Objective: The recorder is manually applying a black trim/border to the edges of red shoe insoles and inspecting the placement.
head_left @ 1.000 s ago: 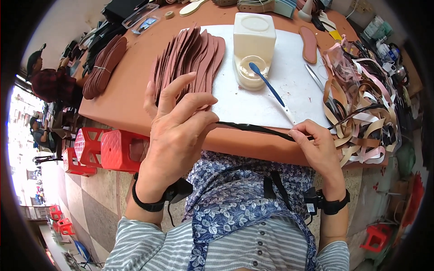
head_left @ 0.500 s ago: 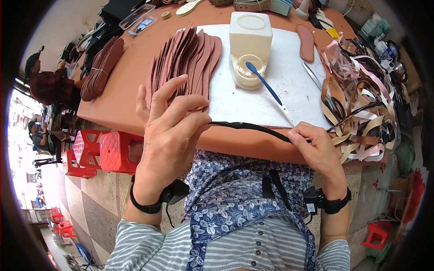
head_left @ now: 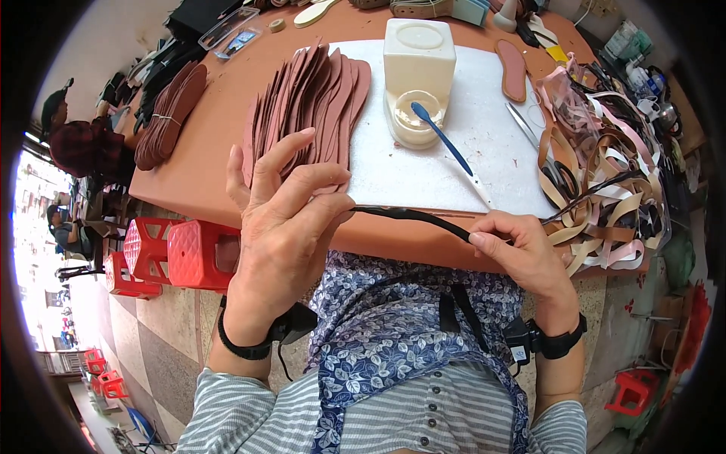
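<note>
A narrow black strip [head_left: 412,216] stretches between my hands above the table's front edge. My left hand [head_left: 283,212] pinches its left end between thumb and forefinger, the other fingers raised. My right hand [head_left: 522,248] pinches the strip's right part between thumb and fingers. Just beyond my left hand stands a fanned stack of reddish-brown insoles [head_left: 314,106]. Behind the strip, a cream-coloured glue pot [head_left: 420,64] with an open round mouth sits on a white foam sheet [head_left: 491,83]. A blue-and-white toothbrush [head_left: 451,151] leans from the pot's mouth onto the sheet.
Scissors [head_left: 556,163] lie at the right beside a tangled heap of ribbons [head_left: 605,197]. A single insole [head_left: 510,72] rests farther back. A tied insole bundle [head_left: 170,113] lies at left. Red stools [head_left: 198,253] stand below the table's left side. Another person [head_left: 83,140] sits far left.
My right hand has shifted slightly left along the black strip, which now bows a little more. My left hand stays nearly in place.
</note>
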A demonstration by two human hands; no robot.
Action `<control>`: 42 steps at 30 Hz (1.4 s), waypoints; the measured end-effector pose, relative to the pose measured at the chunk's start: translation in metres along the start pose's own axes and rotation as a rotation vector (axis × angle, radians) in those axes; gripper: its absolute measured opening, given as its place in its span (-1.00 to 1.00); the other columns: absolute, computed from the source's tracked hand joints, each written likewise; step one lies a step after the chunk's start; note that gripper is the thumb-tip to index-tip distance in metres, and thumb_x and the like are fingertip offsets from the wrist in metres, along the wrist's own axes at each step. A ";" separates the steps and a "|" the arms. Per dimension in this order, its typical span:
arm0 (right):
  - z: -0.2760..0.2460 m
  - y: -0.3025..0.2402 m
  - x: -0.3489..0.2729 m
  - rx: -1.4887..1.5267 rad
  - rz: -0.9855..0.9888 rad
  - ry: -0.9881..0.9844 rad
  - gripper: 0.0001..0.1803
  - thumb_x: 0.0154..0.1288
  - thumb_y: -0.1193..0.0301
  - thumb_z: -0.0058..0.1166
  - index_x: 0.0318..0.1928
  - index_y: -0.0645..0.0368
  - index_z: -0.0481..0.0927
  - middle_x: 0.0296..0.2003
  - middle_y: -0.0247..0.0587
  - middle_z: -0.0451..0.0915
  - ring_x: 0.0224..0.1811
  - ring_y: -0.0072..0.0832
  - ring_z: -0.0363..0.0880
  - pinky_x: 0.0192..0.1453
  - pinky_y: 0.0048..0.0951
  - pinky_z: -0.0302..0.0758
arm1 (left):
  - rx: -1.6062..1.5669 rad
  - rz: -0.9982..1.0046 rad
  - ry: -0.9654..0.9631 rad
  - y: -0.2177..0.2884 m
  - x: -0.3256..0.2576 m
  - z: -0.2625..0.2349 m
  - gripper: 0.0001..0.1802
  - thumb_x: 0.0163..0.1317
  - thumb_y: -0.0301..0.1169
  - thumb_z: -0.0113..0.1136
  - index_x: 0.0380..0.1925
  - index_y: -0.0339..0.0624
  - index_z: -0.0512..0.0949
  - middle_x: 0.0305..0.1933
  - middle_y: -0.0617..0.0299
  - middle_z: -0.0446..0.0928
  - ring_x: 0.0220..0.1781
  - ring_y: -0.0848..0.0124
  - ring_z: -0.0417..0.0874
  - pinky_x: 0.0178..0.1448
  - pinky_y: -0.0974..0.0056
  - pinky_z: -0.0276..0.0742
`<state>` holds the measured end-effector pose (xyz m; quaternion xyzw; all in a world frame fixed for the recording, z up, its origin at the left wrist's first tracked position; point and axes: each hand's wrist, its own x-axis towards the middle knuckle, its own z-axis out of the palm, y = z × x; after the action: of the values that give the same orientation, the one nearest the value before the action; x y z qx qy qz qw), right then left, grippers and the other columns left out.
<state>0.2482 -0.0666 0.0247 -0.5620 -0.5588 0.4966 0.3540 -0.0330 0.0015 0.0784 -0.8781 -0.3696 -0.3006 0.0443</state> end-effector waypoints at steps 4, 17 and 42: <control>0.000 0.001 0.000 0.100 0.042 0.020 -0.76 0.39 0.34 0.16 -0.21 0.30 0.69 -0.46 -0.47 0.58 -0.43 -0.73 0.45 -0.35 -0.63 0.39 | 0.008 -0.002 0.003 0.000 -0.001 0.000 -0.88 -0.01 -0.48 0.39 -0.45 -0.01 0.66 -0.11 0.39 0.62 0.35 0.22 0.42 0.54 -0.14 -0.25; 0.007 -0.006 -0.002 0.013 0.009 0.083 -0.86 0.27 0.45 0.27 -0.26 0.31 0.69 -0.46 -0.42 0.63 -0.42 -0.73 0.50 -0.34 -0.63 0.43 | -0.002 0.000 0.007 0.002 -0.002 0.000 -0.87 -0.02 -0.51 0.38 -0.47 -0.03 0.63 -0.11 0.38 0.62 0.36 0.22 0.41 0.55 -0.15 -0.29; 0.003 0.012 0.002 0.166 -0.112 0.191 -0.84 0.33 0.58 0.11 -0.13 0.28 0.70 -0.39 -0.46 0.59 -0.36 -0.74 0.45 -0.25 -0.69 0.36 | -0.045 -0.024 -0.035 -0.004 -0.004 0.001 -0.88 0.01 -0.51 0.38 -0.47 -0.04 0.64 -0.11 0.41 0.62 0.37 0.22 0.39 0.54 -0.15 -0.28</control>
<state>0.2479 -0.0671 0.0124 -0.5436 -0.5100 0.4646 0.4781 -0.0373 0.0022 0.0751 -0.8794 -0.3742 -0.2940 0.0145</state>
